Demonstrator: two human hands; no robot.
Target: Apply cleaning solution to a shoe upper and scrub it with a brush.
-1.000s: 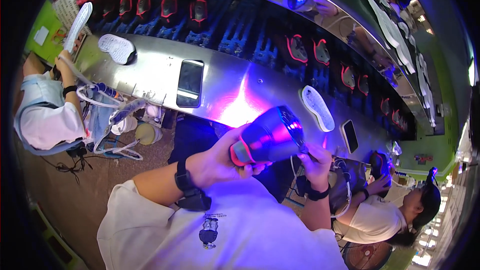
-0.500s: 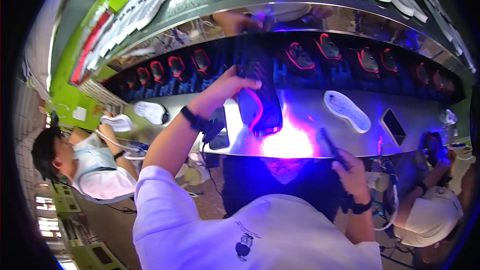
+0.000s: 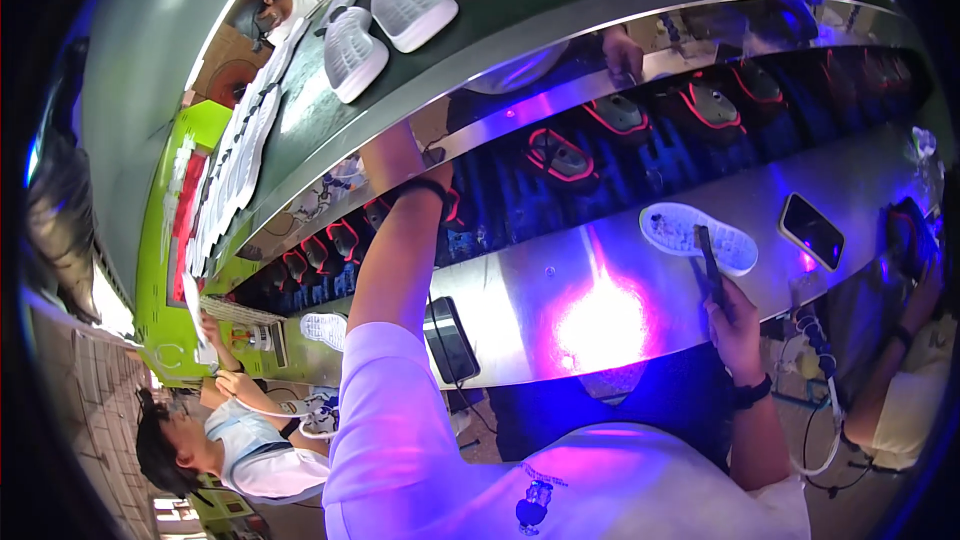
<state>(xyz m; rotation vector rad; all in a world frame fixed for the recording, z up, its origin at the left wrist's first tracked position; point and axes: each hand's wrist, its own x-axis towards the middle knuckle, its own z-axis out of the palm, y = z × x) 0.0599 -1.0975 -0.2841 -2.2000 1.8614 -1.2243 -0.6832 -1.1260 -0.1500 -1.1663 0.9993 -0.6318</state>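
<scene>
My left arm (image 3: 390, 260) reaches far over the metal worktop, its dark-banded wrist at the row of dark shoe uppers (image 3: 560, 155) with red-pink outlines. Past the wrist, the metal rail hides the fingers of my left hand (image 3: 440, 176), so what they hold does not show. Over on the right, my right hand (image 3: 738, 328) is closed round a slim dark brush-like tool (image 3: 712, 268). Its tip overlaps the white shoe sole (image 3: 738, 248) on the worktop; whether they touch cannot be told.
A bright pink-violet light patch (image 3: 602, 325) falls on the metal worktop (image 3: 520, 315). One phone (image 3: 450, 340) lies beside my left arm, another phone (image 3: 812, 232) right of the sole. White soles (image 3: 412, 5) line the upper shelf. Co-workers sit at left (image 3: 235, 445) and right (image 3: 905, 370).
My left hand has moved forward to the shoe row; the dark shoe with a pink line it held over the worktop is no longer seen there. My right hand's tool has moved to the white sole.
</scene>
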